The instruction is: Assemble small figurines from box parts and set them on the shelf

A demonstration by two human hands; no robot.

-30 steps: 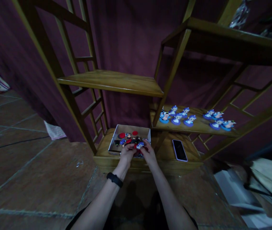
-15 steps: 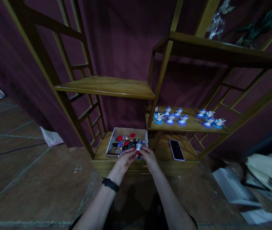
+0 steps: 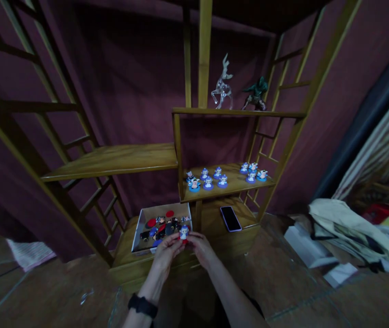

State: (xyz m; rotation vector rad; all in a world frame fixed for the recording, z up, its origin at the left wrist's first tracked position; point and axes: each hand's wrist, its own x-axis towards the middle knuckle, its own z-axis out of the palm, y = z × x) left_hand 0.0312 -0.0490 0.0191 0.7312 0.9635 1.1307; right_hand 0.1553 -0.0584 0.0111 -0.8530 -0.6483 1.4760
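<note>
Between my two hands is a small white-and-purple figurine on a red base, held upright in front of the box. My left hand grips it from the left, fingers closed at the base. From the other side my right hand pinches the same base. Just behind lies an open cardboard box with several dark figurines and loose discs, among them a red disc. On the shelf at the right stand several similar figurines on purple or blue bases.
A phone lies on the low wooden ledge to the right of the box. Higher up, a clear deer figurine and a dark green figure stand on a shelf. Cloth and white boxes lie on the floor at right.
My view has swung to the right and up, bringing the upper shelf's figures fully into sight. Both hands still hold the figurine in front of the box.
</note>
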